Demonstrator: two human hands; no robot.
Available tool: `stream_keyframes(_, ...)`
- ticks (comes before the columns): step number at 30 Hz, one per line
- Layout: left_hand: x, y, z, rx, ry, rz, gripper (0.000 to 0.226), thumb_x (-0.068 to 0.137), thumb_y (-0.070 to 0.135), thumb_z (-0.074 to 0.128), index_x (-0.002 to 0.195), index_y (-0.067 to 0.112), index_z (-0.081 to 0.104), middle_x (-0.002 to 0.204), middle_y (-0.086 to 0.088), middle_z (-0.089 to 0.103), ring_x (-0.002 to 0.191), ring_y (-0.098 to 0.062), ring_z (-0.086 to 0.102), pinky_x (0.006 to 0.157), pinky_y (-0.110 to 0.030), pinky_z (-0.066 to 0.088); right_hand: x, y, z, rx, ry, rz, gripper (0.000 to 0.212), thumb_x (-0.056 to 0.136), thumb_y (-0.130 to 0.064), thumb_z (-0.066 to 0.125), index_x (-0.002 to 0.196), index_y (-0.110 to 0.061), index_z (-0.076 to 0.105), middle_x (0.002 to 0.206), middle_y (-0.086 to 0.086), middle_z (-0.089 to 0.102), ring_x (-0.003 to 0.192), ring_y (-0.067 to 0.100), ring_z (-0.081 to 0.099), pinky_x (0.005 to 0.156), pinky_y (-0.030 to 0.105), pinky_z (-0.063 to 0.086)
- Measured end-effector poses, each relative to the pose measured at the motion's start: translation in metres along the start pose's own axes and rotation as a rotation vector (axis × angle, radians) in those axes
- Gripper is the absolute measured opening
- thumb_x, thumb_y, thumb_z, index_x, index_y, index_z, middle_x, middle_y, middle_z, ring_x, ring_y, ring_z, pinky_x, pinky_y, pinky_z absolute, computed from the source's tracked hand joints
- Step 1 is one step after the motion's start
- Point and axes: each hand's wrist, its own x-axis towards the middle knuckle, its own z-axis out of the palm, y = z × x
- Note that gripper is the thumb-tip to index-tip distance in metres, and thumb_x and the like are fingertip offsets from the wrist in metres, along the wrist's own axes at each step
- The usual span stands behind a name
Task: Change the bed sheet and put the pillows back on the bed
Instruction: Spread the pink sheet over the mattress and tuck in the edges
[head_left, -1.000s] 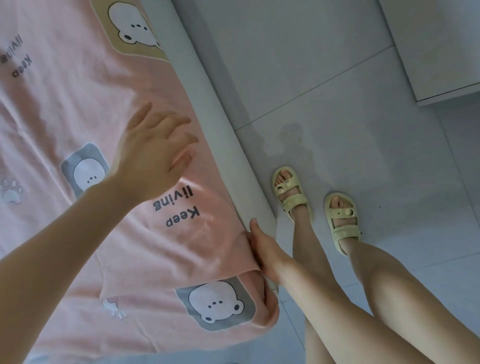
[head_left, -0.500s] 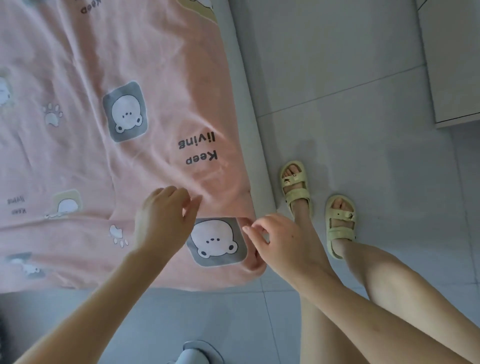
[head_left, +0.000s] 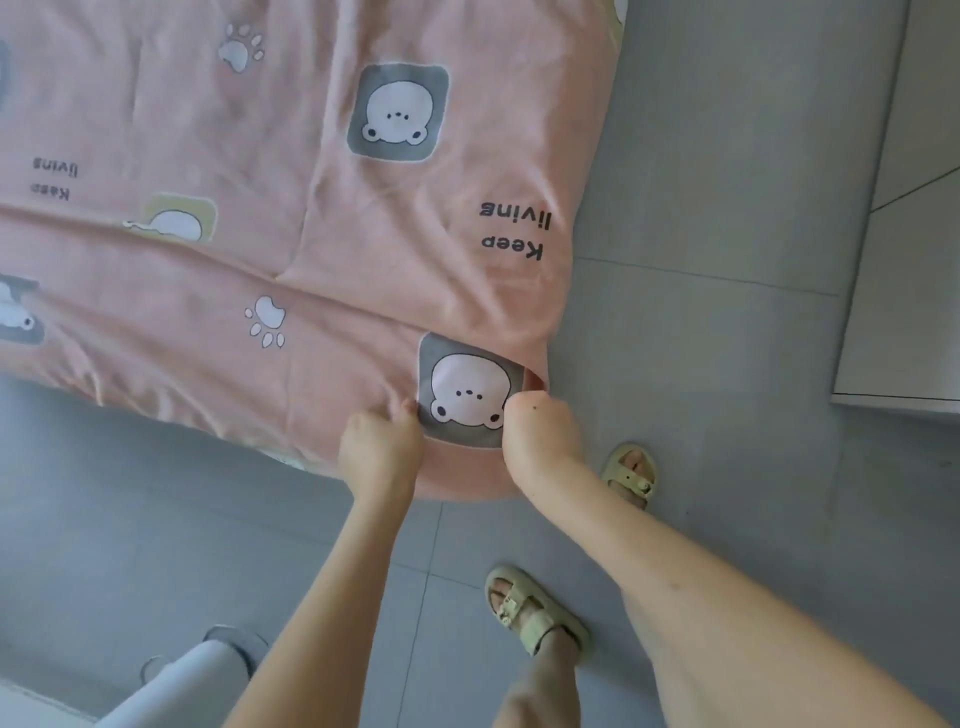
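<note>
Pink fabric fills the upper left of the head view: the bed sheet (head_left: 311, 156), printed with bears, paws and "Keep living" lettering (head_left: 514, 228), lies spread over the bed. Its near corner hangs down toward the person, and both hands hold that corner.

The left hand (head_left: 382, 449) is curled into a fist with cloth bunched inside its fingers (head_left: 402, 413). Small creases run from the knuckles out to the left. The right hand (head_left: 540, 434) is likewise clenched, its fingers folded tight on the sheet at the corner's outer edge, beside a small fold in the fabric.

Between the two sets of fingers sits a grey bear patch (head_left: 467, 395), touching both fists. The lettering lies beyond the fingertips, further up the sheet. A white paw print (head_left: 267, 319) lies up and to the left of the left fingers.

Below the hands the sheet's edge curves over the grey tiled floor (head_left: 701, 338). One pale yellow sandal (head_left: 631, 475) stands just right of the right wrist. The other sandal (head_left: 530, 608) is nearer the camera, between the forearms. Well to the right of the fingers stands a white cabinet (head_left: 909, 312). Below and left of the left forearm is a pale grey-white object (head_left: 197, 670) that I cannot identify.
</note>
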Motion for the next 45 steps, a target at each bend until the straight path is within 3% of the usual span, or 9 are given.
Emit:
stream_keyframes(4, 0.010, -0.023, 0.002, -0.150, 0.066, -0.177, 0.057, 0.092, 0.041, 0.053, 0.121, -0.008, 0.050, 0.121, -0.024, 0.057, 0.113, -0.038, 0.054, 0.088, -0.038, 0.043, -0.004, -0.006, 0.004, -0.231, 0.035, -0.035, 0.033, 0.085, 0.014, 0.044, 0.112, 0.002, 0.058, 0.115, 0.015, 0.062, 0.108, 0.031, 0.060, 0.076, 0.032, 0.045)
stream_keyframes(12, 0.031, -0.065, 0.011, -0.571, 0.036, -0.197, 0.031, 0.093, 0.022, 0.045, 0.093, -0.002, 0.066, 0.091, -0.019, 0.069, 0.090, -0.036, 0.064, 0.083, -0.042, 0.052, -0.036, -0.016, 0.039, -0.398, -0.025, -0.205, 0.021, 0.087, -0.001, 0.049, 0.105, -0.002, 0.060, 0.108, 0.015, 0.063, 0.101, 0.031, 0.060, 0.064, 0.027, 0.035)
stream_keyframes(16, 0.026, -0.081, 0.003, -0.508, 0.042, -0.073, 0.025, 0.093, 0.018, 0.045, 0.073, 0.008, 0.057, 0.066, -0.003, 0.053, 0.070, -0.027, 0.050, 0.063, -0.032, 0.038, -0.037, -0.022, 0.042, -0.474, -0.056, -0.236, 0.021, 0.082, 0.001, 0.048, 0.065, -0.005, 0.037, 0.077, 0.010, 0.051, 0.079, 0.030, 0.053, 0.054, 0.024, 0.032)
stream_keyframes(21, 0.007, -0.146, -0.008, -0.332, 0.070, -0.053, 0.033, 0.086, 0.009, 0.046, 0.056, 0.012, 0.034, 0.052, -0.003, 0.039, 0.057, -0.026, 0.038, 0.048, -0.030, 0.024, -0.035, -0.030, 0.033, -0.660, -0.111, -0.308, 0.032, 0.079, 0.000, 0.048, 0.058, -0.012, 0.027, 0.060, 0.002, 0.031, 0.050, 0.015, 0.028, 0.044, 0.026, 0.019)
stream_keyframes(29, 0.040, -0.154, -0.022, -0.543, -0.308, -0.191, 0.016, 0.077, 0.008, 0.043, 0.075, 0.005, 0.058, 0.070, -0.012, 0.065, 0.057, -0.027, 0.059, 0.068, -0.031, 0.053, -0.025, -0.073, 0.041, -0.913, 0.074, -0.261, 0.017, 0.093, -0.020, 0.049, 0.077, -0.017, 0.046, 0.089, -0.002, 0.058, 0.084, 0.023, 0.057, 0.047, 0.021, 0.018)
stream_keyframes(34, 0.077, -0.173, -0.045, -0.601, -0.200, -0.100, 0.018, 0.083, 0.017, 0.045, 0.067, 0.011, 0.040, 0.070, -0.006, 0.049, 0.068, -0.028, 0.052, 0.065, -0.033, 0.047, -0.003, -0.109, 0.049, -0.777, 0.228, -0.226, 0.057, 0.081, -0.059, 0.059, 0.109, -0.012, 0.045, 0.107, 0.006, 0.051, 0.097, 0.029, 0.058, 0.065, 0.031, 0.038)
stream_keyframes(39, 0.108, -0.177, -0.068, -0.622, -0.171, -0.029, 0.004, 0.081, 0.011, 0.043, 0.078, 0.010, 0.046, 0.073, -0.007, 0.052, 0.074, -0.028, 0.052, 0.075, -0.037, 0.052, -0.001, -0.103, 0.083, -0.963, 0.050, -0.216, 0.026, 0.091, -0.007, 0.047, 0.116, -0.004, 0.046, 0.120, 0.013, 0.053, 0.107, 0.028, 0.059, 0.078, 0.034, 0.049)
stream_keyframes(42, 0.120, -0.172, -0.085, -0.636, -0.205, -0.003, 0.014, 0.078, 0.010, 0.042, 0.085, 0.006, 0.055, 0.087, -0.015, 0.062, 0.078, -0.029, 0.057, 0.079, -0.041, 0.054, -0.003, -0.106, 0.080, -0.976, -0.142, -0.224, 0.024, 0.088, -0.005, 0.048, 0.112, -0.007, 0.053, 0.118, 0.012, 0.057, 0.109, 0.028, 0.056, 0.076, 0.033, 0.045)
stream_keyframes(45, 0.137, -0.167, -0.109, -0.662, -0.208, 0.006, 0.019, 0.079, 0.010, 0.043, 0.090, 0.004, 0.057, 0.094, -0.016, 0.064, 0.090, -0.032, 0.062, 0.083, -0.044, 0.055, 0.007, -0.134, 0.054, -0.843, -0.239, -0.226, 0.015, 0.086, -0.014, 0.051, 0.071, -0.014, 0.053, 0.089, 0.012, 0.060, 0.086, 0.029, 0.058, 0.061, 0.028, 0.038)
